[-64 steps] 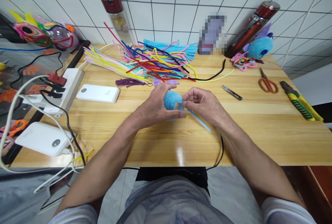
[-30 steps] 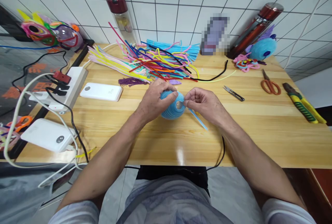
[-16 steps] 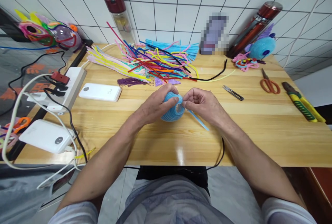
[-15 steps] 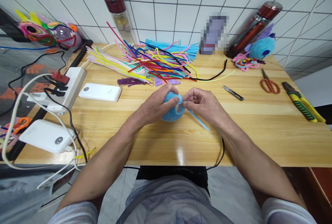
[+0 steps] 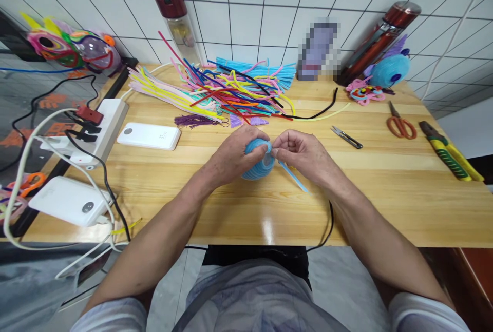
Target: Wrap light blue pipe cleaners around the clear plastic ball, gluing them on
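My left hand (image 5: 241, 153) is wrapped round a ball coiled from light-blue pipe cleaner (image 5: 257, 170), its thumb lying across the top near a round opening on the ball's right side. My right hand (image 5: 296, 148) pinches the light-blue pipe cleaner strand (image 5: 293, 177) close beside that opening. The strand's loose end slants down to the right below my right fingers. Part of the ball is hidden under my left fingers.
Behind my hands lies a heap of coloured pipe cleaners (image 5: 234, 88). Thread snips (image 5: 347, 138), orange-handled scissors (image 5: 401, 125) and pliers (image 5: 449, 152) lie at right. A white power bank (image 5: 148, 136) and a power strip (image 5: 103, 132) are at left.
The ball has turned slightly and shifted a little to the right in my left hand. My right hand keeps its pinch; the strand's loose end has moved slightly left.
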A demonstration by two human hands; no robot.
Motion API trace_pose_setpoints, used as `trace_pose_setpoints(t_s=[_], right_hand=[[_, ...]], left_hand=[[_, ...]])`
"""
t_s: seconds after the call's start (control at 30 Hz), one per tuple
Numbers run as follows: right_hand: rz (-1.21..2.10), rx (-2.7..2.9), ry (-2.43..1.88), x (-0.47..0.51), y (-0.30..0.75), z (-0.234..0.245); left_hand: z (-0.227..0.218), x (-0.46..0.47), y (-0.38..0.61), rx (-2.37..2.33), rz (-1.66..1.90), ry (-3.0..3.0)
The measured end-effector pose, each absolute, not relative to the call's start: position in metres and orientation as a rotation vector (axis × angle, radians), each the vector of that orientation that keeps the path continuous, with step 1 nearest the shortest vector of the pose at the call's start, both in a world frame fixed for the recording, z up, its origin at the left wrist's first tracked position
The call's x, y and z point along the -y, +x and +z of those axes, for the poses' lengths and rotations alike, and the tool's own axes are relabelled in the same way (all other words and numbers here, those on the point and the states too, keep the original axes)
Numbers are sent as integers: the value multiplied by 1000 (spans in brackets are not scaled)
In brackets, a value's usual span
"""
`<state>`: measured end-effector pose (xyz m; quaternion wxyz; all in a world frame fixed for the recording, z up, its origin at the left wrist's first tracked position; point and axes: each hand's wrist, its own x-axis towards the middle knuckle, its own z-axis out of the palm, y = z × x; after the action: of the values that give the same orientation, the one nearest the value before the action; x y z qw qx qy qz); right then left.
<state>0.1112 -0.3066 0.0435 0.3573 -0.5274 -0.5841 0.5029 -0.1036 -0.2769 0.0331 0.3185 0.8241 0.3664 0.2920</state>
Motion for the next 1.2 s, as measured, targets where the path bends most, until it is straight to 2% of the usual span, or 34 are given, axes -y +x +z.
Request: trace_pose_setpoints(t_s=[0.3, 0.8, 1.2], right_hand=[[1185, 1616, -1458, 308, 121, 51], [1069, 1627, -1474, 309, 115, 40], [1075, 1647, -1426, 312, 110, 39]], left_hand=[[37, 276, -105, -1153, 766, 2089], [49, 282, -117, -932, 587, 2204], [47, 278, -115, -1014, 567, 2192]])
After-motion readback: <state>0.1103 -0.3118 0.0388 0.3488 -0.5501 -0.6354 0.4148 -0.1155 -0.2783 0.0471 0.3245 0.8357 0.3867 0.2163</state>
